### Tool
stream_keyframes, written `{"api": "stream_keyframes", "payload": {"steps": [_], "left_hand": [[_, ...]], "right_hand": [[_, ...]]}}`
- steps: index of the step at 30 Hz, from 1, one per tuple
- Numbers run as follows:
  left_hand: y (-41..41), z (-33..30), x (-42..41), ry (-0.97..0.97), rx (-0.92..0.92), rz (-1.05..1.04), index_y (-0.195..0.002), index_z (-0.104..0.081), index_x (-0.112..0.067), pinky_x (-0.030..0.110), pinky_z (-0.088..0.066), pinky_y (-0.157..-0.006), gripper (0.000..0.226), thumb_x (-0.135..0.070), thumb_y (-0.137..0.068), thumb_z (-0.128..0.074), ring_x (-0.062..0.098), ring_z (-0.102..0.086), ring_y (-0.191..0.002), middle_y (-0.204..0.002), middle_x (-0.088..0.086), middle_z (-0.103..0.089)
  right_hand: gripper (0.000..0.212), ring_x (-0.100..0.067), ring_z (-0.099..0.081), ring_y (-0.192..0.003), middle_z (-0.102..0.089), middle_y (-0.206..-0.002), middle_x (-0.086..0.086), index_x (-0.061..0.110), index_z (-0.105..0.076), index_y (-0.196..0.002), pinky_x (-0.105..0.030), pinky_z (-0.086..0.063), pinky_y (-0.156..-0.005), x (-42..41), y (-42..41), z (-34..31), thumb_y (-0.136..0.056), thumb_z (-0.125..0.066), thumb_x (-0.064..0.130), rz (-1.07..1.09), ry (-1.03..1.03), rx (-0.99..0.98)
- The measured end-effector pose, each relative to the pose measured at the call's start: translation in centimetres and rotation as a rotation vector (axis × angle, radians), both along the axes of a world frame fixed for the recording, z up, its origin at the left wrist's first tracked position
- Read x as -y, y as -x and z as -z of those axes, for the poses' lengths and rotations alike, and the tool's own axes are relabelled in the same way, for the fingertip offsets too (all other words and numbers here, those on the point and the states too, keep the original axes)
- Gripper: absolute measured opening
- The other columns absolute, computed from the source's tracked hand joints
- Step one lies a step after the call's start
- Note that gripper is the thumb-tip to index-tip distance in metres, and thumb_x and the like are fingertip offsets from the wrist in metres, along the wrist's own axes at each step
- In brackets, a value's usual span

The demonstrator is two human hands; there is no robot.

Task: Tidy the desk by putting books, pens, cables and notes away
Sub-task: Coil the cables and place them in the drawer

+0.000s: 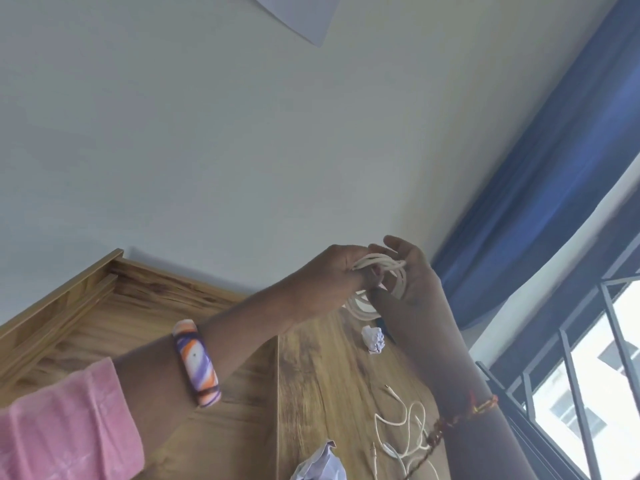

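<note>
Left of frame: pink sleeve and a striped bangle on the left forearm, which reaches up toward centre-right. Behind it, wooden worktop with a raised wooden edge at far left.

Centre-right: left hand has its fingers curled round a bundle of white cable, gripping the loops. Right hand sits just beside it, fingers loosely curved with the loops passing around or across them; can't tell the exact wrap. Coil is held up off the worktop, lower loops hanging between the two hands. Looks like winding is mid-way, not yet stowed.

Below the hands: crumpled paper ball on the worktop, something dark just beside it, too hidden to identify.

Bottom centre-right: second crumpled paper at the frame edge, and a loose thin white cable sprawled on the worktop, plug ends visible, untouched.

Right: thread bracelet on the right wrist, blue curtain, barred window.

Estimate: early. One cable being coiled; second cable and two paper balls left. No books or pens in view.
</note>
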State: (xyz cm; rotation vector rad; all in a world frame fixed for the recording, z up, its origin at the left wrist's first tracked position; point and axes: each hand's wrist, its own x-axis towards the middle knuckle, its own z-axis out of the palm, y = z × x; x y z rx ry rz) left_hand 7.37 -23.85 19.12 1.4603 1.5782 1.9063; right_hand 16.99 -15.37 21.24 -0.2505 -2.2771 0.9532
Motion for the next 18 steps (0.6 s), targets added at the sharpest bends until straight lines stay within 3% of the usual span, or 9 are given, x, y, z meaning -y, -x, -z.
{"api": "stream_keyframes", "payload": {"steps": [3, 4, 7, 10, 15, 18], "left_hand": [[0.2, 0.5, -0.8, -0.001, -0.085, -0.107, -0.099, -0.061, 0.000, 0.044, -0.046, -0.085, 0.031, -0.026, -0.085, -0.049, 0.022, -0.058, -0.088, -0.095, 0.018, -0.064], [0.2, 0.7, -1.1, 0.018, -0.185, -0.193, -0.099, -0.061, -0.003, 0.044, -0.047, -0.086, 0.030, -0.026, -0.084, -0.049, 0.026, -0.059, -0.090, -0.095, 0.018, -0.063], [0.3, 1.2, -1.6, 0.005, -0.414, -0.527, -0.109, -0.059, -0.010, 0.027, -0.040, -0.079, 0.021, -0.016, -0.091, -0.050, 0.024, -0.052, -0.096, -0.101, 0.010, -0.054], [0.5, 1.4, -1.5, 0.018, -0.352, -0.611, -0.106, -0.056, -0.008, 0.033, -0.042, -0.077, 0.020, -0.019, -0.093, -0.048, 0.026, -0.055, -0.095, -0.100, 0.012, -0.059], [0.1, 0.6, -1.2, 0.054, -0.074, -0.353, -0.086, -0.066, -0.001, 0.048, -0.050, -0.077, 0.038, -0.032, -0.072, -0.048, 0.035, -0.065, -0.083, -0.086, 0.021, -0.069], [-0.1, 1.1, -1.1, -0.049, -0.014, -0.412, -0.076, -0.069, -0.002, 0.041, -0.045, -0.061, 0.035, -0.034, -0.066, -0.058, 0.021, -0.054, -0.063, -0.079, 0.029, -0.065]], "right_hand": [[0.041, -0.001, -0.061, -0.065, -0.065, -0.083, 0.001, 0.021, -0.048, -0.116, -0.014, -0.049, -0.056, -0.1, 0.5, 0.4, -0.084, -0.057, -0.003, 0.089, 0.108, -0.086], [0.039, -0.004, -0.061, -0.064, -0.065, -0.081, 0.001, 0.019, -0.050, -0.115, -0.018, -0.049, -0.056, -0.1, 0.7, 0.6, -0.083, -0.057, -0.004, 0.119, 0.151, -0.108], [0.033, -0.012, -0.064, -0.077, -0.066, -0.090, 0.000, 0.015, -0.055, -0.110, -0.023, -0.048, -0.061, 0.1, 1.2, 1.2, -0.082, -0.058, -0.002, 0.172, 0.203, -0.202], [0.027, -0.011, -0.064, -0.080, -0.065, -0.092, 0.000, 0.020, -0.054, -0.104, -0.015, -0.049, -0.063, 0.6, 1.4, 0.9, -0.085, -0.056, 0.002, 0.159, 0.190, -0.238], [0.027, -0.010, -0.061, -0.076, -0.064, -0.091, 0.000, 0.020, -0.053, -0.107, -0.021, -0.050, -0.062, 0.6, 1.1, 0.4, -0.086, -0.056, 0.003, 0.120, 0.285, -0.178], [0.030, -0.015, -0.062, -0.087, -0.064, -0.098, -0.002, 0.020, -0.054, -0.108, -0.024, -0.051, -0.071, 0.7, 1.3, 0.5, -0.083, -0.058, 0.003, 0.221, 0.146, -0.201]]}}
